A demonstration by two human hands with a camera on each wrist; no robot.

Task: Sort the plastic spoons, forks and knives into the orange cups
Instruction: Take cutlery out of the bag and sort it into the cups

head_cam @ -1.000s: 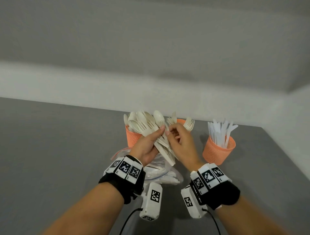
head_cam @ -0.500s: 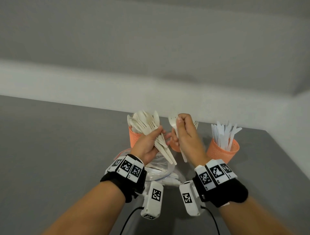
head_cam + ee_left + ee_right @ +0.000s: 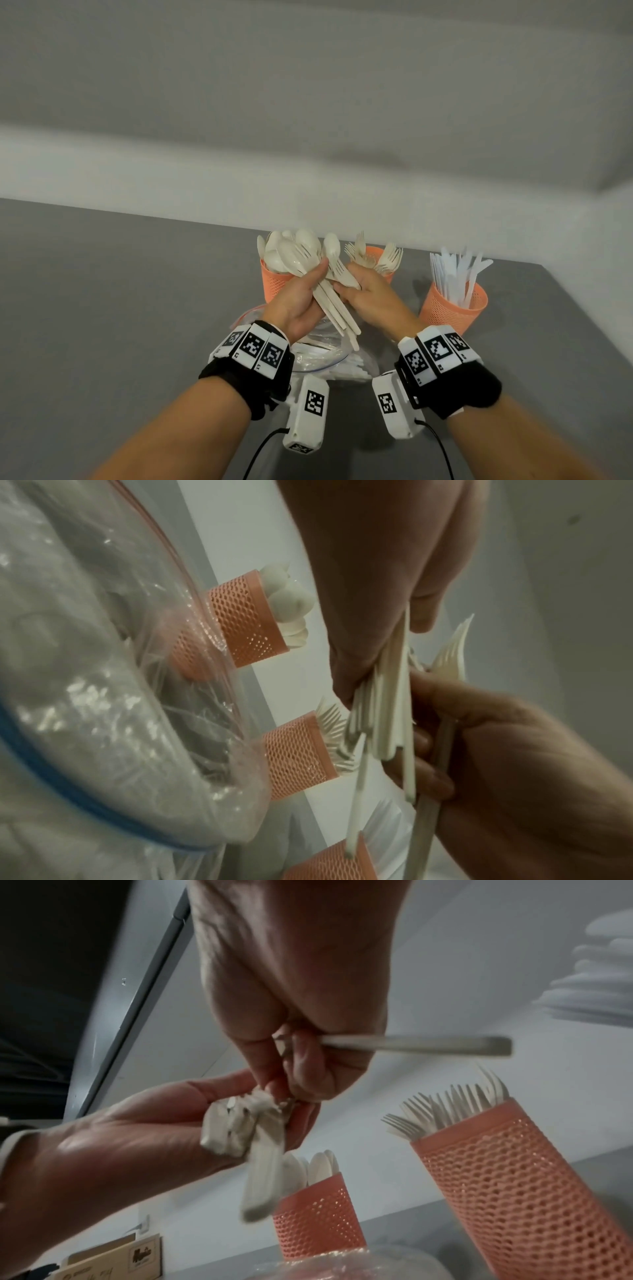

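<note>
Head view: the left hand [image 3: 301,301] grips a mixed bundle of cream plastic spoons and forks [image 3: 329,291] above a clear plastic bag [image 3: 318,359]; the right hand [image 3: 370,298] pinches a single cream handle [image 3: 411,1045] out of it. This looks like the pull-and-sort step. Next, identify that piece and drop it in the matching orange mesh cup: spoons [image 3: 274,284], forks [image 3: 375,253] or white knives [image 3: 448,308].

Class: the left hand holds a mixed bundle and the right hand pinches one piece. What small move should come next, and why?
Probably the right hand draws its pinched piece clear of the bundle in the left hand; it looks like a fork, so the fork cup behind suits it.
</note>
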